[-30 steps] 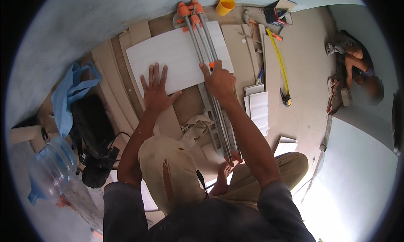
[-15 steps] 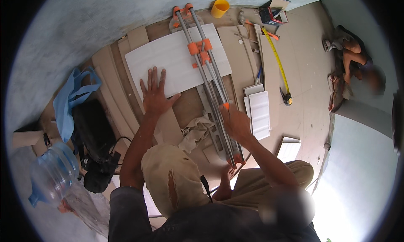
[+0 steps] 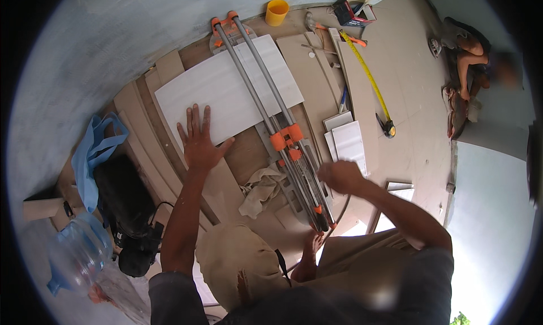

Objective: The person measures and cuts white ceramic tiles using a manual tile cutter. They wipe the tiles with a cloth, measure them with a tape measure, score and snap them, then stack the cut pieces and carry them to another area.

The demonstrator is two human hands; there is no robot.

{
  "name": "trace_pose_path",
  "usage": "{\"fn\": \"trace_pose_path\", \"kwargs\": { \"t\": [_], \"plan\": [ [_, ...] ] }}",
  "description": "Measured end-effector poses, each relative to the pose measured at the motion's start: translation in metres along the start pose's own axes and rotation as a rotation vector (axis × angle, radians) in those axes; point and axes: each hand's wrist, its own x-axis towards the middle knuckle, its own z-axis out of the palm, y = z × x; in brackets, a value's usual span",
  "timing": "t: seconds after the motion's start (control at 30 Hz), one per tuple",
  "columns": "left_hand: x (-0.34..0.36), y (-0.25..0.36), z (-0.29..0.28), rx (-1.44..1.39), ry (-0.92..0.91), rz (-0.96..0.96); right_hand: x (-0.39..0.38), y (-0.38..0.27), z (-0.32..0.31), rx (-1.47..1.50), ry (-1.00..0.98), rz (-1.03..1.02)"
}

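Note:
My left hand (image 3: 201, 147) lies with fingers spread on the near-left edge of a white tile (image 3: 189, 96). The tile sits across a manual tile cutter (image 3: 243, 73), whose twin steel rails run diagonally toward my body. The cutter's orange carriage (image 3: 285, 138) is below the tile's near edge, between my hands. My right hand (image 3: 339, 175) is curled just right of the rails, below the carriage; what it holds, if anything, is unclear. A cream cloth (image 3: 260, 192) lies left of the cutter's lower half.
Tile pieces (image 3: 348, 144), an extended tape measure (image 3: 387, 127), a yellow container (image 3: 276, 12) and an open box (image 3: 353, 11) surround the cutter. A blue bag (image 3: 90, 155), black bag (image 3: 121, 192) and water jug (image 3: 76, 251) are left. A co-worker (image 3: 469, 65) crouches at right.
The carriage has slid down the rails from the far end toward my body. My right hand has moved down and right, off the tile area. My left hand stays on the tile.

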Motion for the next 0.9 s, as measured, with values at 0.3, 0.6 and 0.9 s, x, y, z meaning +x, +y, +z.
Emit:
{"fn": "trace_pose_path", "kwargs": {
  "t": [0.3,0.6,0.9],
  "plan": [
    [0.005,0.015,0.000,0.060,0.000,0.004,0.173,0.035,-0.036,1.489,0.297,0.251],
    [-0.002,0.011,0.005,0.057,0.078,0.070,0.187,0.024,-0.030,2.050,0.904,0.015],
    [-0.005,0.013,0.018,0.100,0.140,0.092,0.046,0.062,0.041,2.037,1.011,-0.066]
  ]
}}
